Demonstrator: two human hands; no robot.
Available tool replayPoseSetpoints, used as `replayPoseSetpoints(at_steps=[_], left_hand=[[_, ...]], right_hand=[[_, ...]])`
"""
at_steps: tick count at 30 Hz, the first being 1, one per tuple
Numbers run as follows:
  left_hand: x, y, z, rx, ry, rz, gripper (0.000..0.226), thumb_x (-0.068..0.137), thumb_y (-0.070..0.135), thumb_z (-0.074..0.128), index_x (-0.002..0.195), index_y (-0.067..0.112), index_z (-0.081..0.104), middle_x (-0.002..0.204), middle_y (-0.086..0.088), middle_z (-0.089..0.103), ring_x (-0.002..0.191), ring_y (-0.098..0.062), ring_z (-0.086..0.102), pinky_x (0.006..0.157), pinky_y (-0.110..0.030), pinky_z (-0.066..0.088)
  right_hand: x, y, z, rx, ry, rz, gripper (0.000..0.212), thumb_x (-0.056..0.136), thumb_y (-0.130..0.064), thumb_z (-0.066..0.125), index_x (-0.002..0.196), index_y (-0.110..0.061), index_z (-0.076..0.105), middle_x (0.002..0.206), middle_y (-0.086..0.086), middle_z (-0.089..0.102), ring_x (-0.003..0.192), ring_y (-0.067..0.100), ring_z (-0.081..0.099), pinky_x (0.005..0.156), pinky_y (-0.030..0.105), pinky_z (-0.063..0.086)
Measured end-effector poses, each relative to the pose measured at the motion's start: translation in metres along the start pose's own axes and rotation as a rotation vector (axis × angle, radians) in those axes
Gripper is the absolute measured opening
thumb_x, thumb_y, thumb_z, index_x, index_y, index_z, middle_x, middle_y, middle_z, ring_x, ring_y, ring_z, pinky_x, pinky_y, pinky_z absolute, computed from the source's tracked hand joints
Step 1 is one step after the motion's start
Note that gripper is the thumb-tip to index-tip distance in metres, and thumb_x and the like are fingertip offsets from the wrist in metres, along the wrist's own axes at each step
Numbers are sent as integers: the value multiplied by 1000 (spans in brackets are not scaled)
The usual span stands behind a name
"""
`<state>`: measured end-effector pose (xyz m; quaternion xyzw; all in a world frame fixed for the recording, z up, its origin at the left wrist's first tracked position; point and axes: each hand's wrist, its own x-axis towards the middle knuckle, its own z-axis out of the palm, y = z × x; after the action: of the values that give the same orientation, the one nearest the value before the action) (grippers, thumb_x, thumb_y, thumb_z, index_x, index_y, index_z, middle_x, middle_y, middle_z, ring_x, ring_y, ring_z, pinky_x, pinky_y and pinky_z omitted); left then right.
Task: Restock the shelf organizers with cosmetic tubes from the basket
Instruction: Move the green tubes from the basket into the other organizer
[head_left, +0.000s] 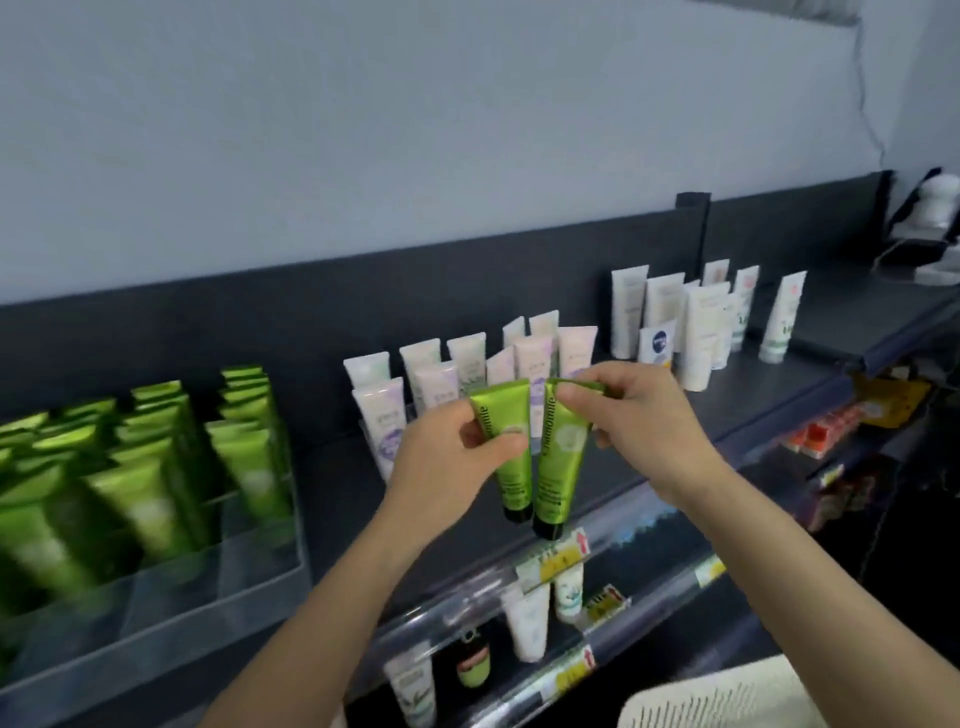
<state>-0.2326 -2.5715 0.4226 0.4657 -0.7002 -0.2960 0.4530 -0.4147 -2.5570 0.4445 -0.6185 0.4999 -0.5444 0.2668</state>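
Observation:
I hold two green cosmetic tubes with black caps, caps down, in front of the dark shelf. My left hand grips the left green tube around its upper body. My right hand pinches the crimped top of the right green tube. The two tubes hang side by side, almost touching. A clear shelf organizer at the left holds several rows of matching green tubes. A white basket shows at the bottom right corner.
Pale pink and white tubes stand behind my hands on the shelf. More white tubes stand to the right. Lower shelves with price tags hold further tubes. A grey wall rises behind.

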Motion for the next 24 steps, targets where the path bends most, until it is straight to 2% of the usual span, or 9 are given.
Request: replayPoseSetpoints(at_steps=[3, 5, 8, 11, 13, 16, 20, 22, 24], left_hand=[[-12, -5, -41, 17, 62, 0, 12, 78, 16, 74, 89, 21, 72, 80, 6, 73, 78, -11, 69, 76, -37, 57], [-22, -7, -66, 50, 99, 29, 22, 77, 12, 74, 95, 25, 70, 85, 8, 73, 80, -6, 68, 75, -28, 55], [-36, -11, -99, 165, 189, 23, 24, 76, 14, 76, 90, 28, 63, 81, 10, 69, 73, 1, 63, 65, -15, 49], [-54, -18, -140, 300, 278, -24, 25, 74, 17, 77, 90, 24, 59, 80, 8, 68, 73, -1, 62, 66, -20, 50], [-68, -21, -166, 399, 340, -44, 26, 74, 20, 78, 91, 24, 59, 78, 10, 67, 72, 1, 61, 63, -16, 47], [-88, -23, -201, 527, 453, -93, 27, 75, 27, 78, 90, 26, 55, 74, 12, 62, 68, 1, 57, 57, -13, 40], [-101, -37, -227, 647, 497, -161, 24, 75, 28, 78, 86, 19, 58, 72, 3, 64, 69, -14, 59, 62, -31, 48], [-105, -46, -231, 674, 478, -193, 24, 76, 28, 77, 86, 18, 58, 72, 3, 63, 68, -13, 58, 60, -30, 46], [-108, -55, -234, 671, 472, -225, 23, 77, 26, 76, 88, 19, 57, 74, 4, 63, 69, -10, 58, 59, -25, 45]], right_hand=[[7, -22, 42, 113, -109, -33, 14, 87, -11, 66, 75, -9, 71, 58, 1, 58, 51, 6, 50, 50, 20, 42], [9, -33, 69, 195, -184, -43, 12, 87, -8, 65, 76, -8, 71, 59, 1, 62, 50, 3, 56, 48, 16, 45], [8, -44, 104, 233, -257, -75, 10, 86, -9, 67, 77, -8, 72, 65, 7, 63, 57, 10, 57, 52, 22, 48], [8, -56, 141, 261, -314, -116, 14, 85, -10, 69, 73, -15, 73, 61, -1, 64, 56, 8, 56, 50, 21, 47], [6, -65, 165, 284, -362, -140, 16, 85, -9, 68, 73, -17, 72, 58, -7, 64, 53, 3, 56, 49, 17, 46], [1, -75, 201, 308, -403, -153, 14, 85, -11, 69, 75, -20, 73, 67, -1, 68, 60, 6, 60, 52, 19, 50], [-4, -78, 239, 264, -407, -183, 17, 85, -15, 70, 74, -28, 72, 68, -4, 69, 57, 5, 59, 54, 20, 51], [-8, -74, 253, 206, -424, -196, 13, 85, -17, 70, 77, -26, 75, 68, -5, 69, 60, 8, 61, 58, 26, 55], [-11, -67, 266, 138, -438, -209, 9, 85, -21, 70, 79, -23, 77, 71, -3, 70, 68, 17, 66, 65, 39, 59]])
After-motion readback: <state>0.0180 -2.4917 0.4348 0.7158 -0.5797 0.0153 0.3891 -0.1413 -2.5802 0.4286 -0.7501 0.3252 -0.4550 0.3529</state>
